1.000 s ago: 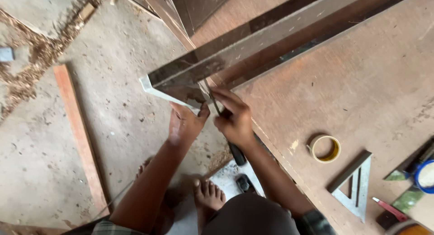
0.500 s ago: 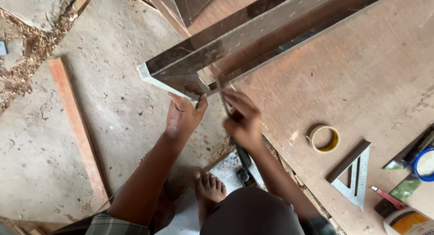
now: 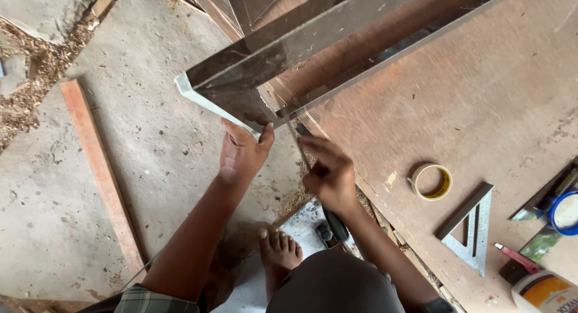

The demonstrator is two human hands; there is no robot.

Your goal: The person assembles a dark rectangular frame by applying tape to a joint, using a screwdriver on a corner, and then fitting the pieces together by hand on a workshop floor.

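A long dark laminated board [image 3: 283, 54] lies across the brown plywood workbench [image 3: 481, 96], its white-edged end overhanging the bench's left edge. My left hand [image 3: 244, 150] presses up against the underside of that overhanging end, fingers spread on it. My right hand [image 3: 328, 174] is closed around a thin metal blade-like tool [image 3: 298, 144] with a dark handle [image 3: 334, 223]; its tip meets the board's near edge at the bench edge.
On the bench sit a roll of yellow tape [image 3: 431, 182], a metal triangular square [image 3: 472, 229], a red pencil [image 3: 518, 257], a blue-rimmed lid [image 3: 565, 212] and a glue bottle [image 3: 545, 292]. A reddish wood strip [image 3: 102, 174] lies on the concrete floor. My bare foot [image 3: 278, 253] stands below.
My right hand has slid back toward me along the board's edge with the tool. The left hand stays pressed on the board's end. The view has shifted slightly.
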